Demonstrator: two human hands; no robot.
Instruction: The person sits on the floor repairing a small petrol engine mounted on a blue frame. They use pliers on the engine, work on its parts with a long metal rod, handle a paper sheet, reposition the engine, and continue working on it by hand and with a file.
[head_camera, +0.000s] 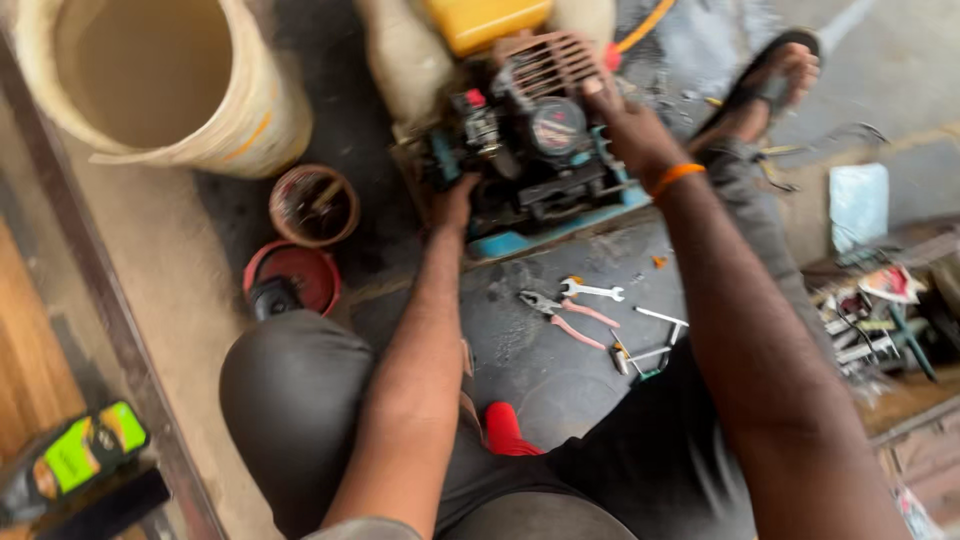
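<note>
A small black engine (530, 140) with a teal base and a brownish cooling cover sits on the dark floor in front of me, next to a yellow tank (485, 20). My left hand (452, 200) grips the engine's left side low down. My right hand (625, 125), with an orange band on the wrist, holds the engine's right side near the round black part. The picture is blurred by motion.
Pink-handled pliers (565, 318), a spanner (592, 291) and small screwdrivers (650, 340) lie on the floor near my knees. A large cream bucket (160, 80), a small rusty tin (314, 205) and a red lid (295, 275) stand left. A cluttered tool pile (880, 310) is right.
</note>
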